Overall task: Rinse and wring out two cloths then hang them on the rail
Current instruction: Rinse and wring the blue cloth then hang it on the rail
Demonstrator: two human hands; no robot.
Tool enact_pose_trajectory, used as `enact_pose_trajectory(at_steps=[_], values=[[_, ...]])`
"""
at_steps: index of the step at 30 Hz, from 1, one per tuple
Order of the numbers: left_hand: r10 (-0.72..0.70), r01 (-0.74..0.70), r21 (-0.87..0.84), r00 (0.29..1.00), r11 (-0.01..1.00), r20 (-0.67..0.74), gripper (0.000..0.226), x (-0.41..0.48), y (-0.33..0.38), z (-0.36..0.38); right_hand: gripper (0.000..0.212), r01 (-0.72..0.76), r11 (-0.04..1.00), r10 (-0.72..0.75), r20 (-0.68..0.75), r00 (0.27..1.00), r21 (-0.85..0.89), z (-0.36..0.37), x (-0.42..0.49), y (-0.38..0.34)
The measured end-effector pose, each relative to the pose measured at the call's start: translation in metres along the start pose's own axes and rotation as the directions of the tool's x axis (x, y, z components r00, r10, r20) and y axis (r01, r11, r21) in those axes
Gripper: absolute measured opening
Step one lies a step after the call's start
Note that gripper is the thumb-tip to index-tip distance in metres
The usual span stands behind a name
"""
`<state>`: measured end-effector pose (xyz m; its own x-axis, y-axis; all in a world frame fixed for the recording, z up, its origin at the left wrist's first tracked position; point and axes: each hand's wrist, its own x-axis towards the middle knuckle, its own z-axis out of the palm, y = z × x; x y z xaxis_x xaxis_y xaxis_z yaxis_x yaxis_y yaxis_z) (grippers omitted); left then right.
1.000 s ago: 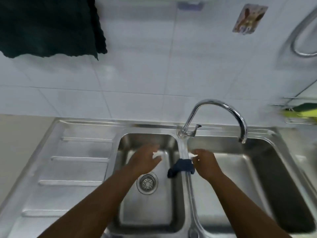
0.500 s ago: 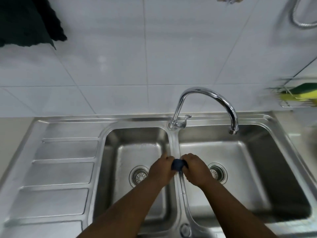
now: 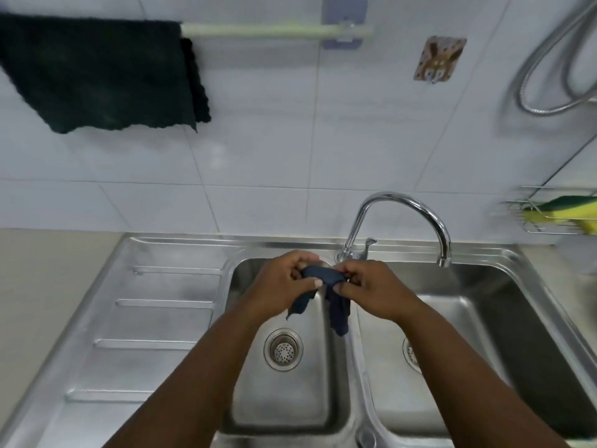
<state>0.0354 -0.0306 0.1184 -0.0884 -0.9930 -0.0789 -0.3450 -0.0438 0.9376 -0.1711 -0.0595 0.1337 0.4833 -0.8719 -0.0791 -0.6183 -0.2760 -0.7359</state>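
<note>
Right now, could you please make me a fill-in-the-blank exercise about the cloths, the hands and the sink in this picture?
1. Both hands hold one small dark blue cloth above the divider between the two ____ of the sink.
2. A dark green cloth already hangs on the ____.
3. The spout of the faucet ends over the ____ basin.
4. No ____ comes out of the faucet.

Missing words: basins; rail; right; water

held cloth (image 3: 336,295): navy | hung cloth (image 3: 97,72): dark green | sponge (image 3: 562,211): yellow-green
</note>
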Motion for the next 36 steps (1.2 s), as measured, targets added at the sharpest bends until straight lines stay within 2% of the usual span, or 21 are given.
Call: enact_pose_trajectory(at_steps=[5,9,11,18,20,22,24,27,30,31,34,36], values=[[0.002,-0.007,-0.123,0.999,0.992,-0.039,0.028,-0.029,0.022,-0.021,0.022,0.043,0.990,-0.042,-0.009,0.999,0.132,0.018,-0.009,-0.029],[-0.015,-0.008,-0.272,0.997,0.962,-0.081,0.025,-0.045,0.031,-0.027,0.048,0.014,0.961,-0.026,0.040,0.999,0.278,0.040,-0.016,-0.039],[-0.023,-0.017,-0.301,0.991,0.953,-0.128,0.026,-0.050,0.030,-0.028,0.054,-0.012,0.939,-0.006,0.051,0.999,0.345,0.051,-0.019,-0.046],[-0.057,-0.069,-0.447,0.963,0.892,-0.263,0.027,-0.063,0.026,-0.037,0.033,-0.044,0.933,0.070,-0.058,0.996,0.358,0.064,-0.019,-0.054],[-0.102,-0.047,-0.472,0.953,0.880,-0.285,0.031,-0.067,0.019,-0.043,0.032,-0.084,0.891,0.117,-0.048,0.992,0.446,0.057,-0.017,-0.052],[-0.150,0.018,-0.496,0.962,0.868,-0.227,0.042,-0.071,0.008,-0.045,0.032,-0.116,0.832,0.173,-0.054,0.984,0.543,0.049,-0.016,-0.053],[-0.178,0.121,-0.439,0.980,0.890,-0.091,0.050,-0.074,-0.003,-0.044,0.033,-0.113,0.774,0.196,-0.065,0.979,0.623,0.046,-0.013,-0.053],[-0.181,0.199,-0.225,0.979,0.954,0.096,0.044,-0.074,-0.010,-0.032,0.031,-0.104,0.699,0.190,-0.043,0.981,0.707,0.051,-0.011,-0.056],[-0.184,0.191,-0.038,0.975,0.981,0.127,0.036,-0.072,-0.008,-0.019,0.031,-0.107,0.646,0.165,-0.001,0.986,0.756,0.059,-0.013,-0.061],[-0.183,0.194,-0.052,0.969,0.980,0.166,0.043,-0.072,-0.009,-0.017,0.033,-0.109,0.633,0.165,0.004,0.986,0.766,0.061,-0.013,-0.062],[-0.114,0.227,-0.356,0.943,0.906,0.312,0.066,-0.072,-0.017,-0.010,0.034,-0.114,0.613,0.166,0.014,0.986,0.782,0.063,-0.013,-0.058],[-0.076,0.203,-0.409,0.949,0.890,0.306,0.063,-0.073,-0.018,-0.007,0.028,-0.114,0.625,0.137,0.035,0.990,0.772,0.064,-0.013,-0.054]])
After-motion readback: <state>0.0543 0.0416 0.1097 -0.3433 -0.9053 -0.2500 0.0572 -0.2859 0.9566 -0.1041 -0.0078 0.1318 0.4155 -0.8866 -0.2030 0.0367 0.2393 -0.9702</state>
